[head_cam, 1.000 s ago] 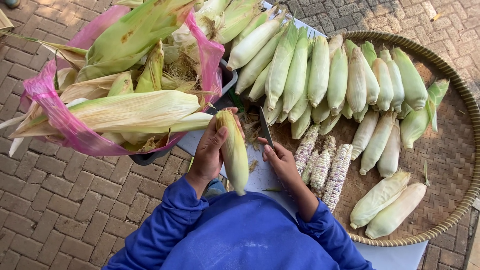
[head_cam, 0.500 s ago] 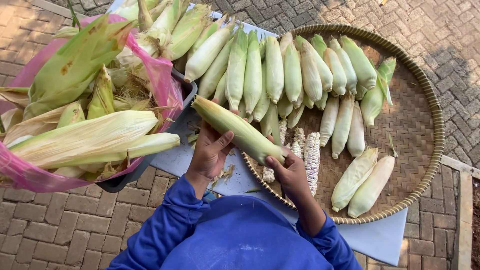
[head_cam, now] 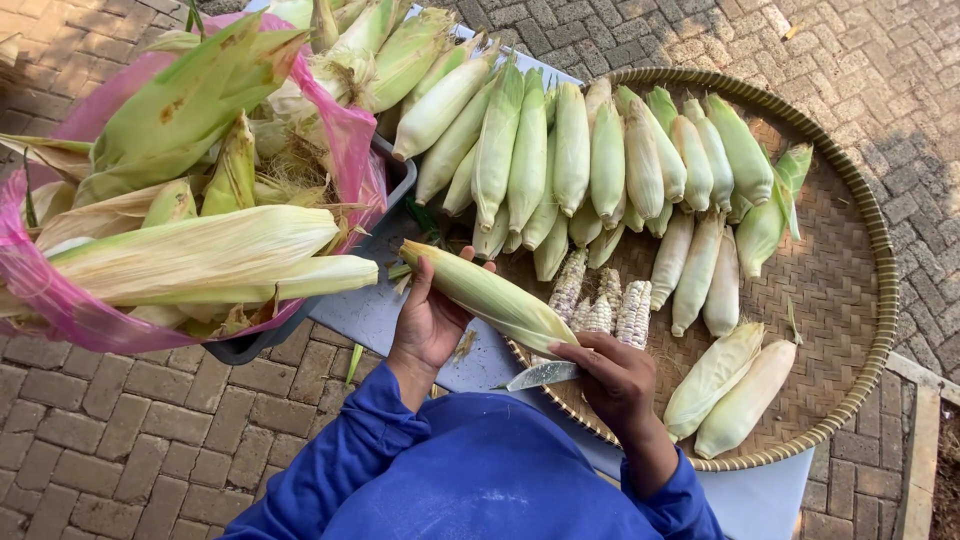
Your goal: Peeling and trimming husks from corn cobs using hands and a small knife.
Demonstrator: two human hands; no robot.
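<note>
Corn cob (head_cam: 492, 296), pale green in its inner husk, lies slantwise across the left hand (head_cam: 430, 322), which cups it from below with the thumb up along one side and the fingers wrapped behind, a firm but part-open hold. It hangs over the grey table (head_cam: 365, 310), just at the edge of the woven tray (head_cam: 850, 290). The right hand (head_cam: 618, 378) is closed round the handle of a knife (head_cam: 541, 375), blade lying flat and pointing toward the left hand, just under the cob's pointed tip. The blade sits close to the cob; whether it touches I cannot tell.

Outward now. Right beside the knife hand, three bare speckled cobs (head_cam: 603, 304) lie on the tray, kernels showing. Behind them runs a long row of trimmed cobs (head_cam: 590, 160) in pale inner husk, with two more trimmed cobs (head_cam: 735, 385) near the front rim. That reads as a good deal of work done.

Off to the left, a tub lined with a pink bag (head_cam: 345, 140) is heaped with loose husks (head_cam: 190, 245) and what look like whole cobs, though how many remain inside the leaves is hard to tell. By my reckoning the job is well past halfway.
</note>
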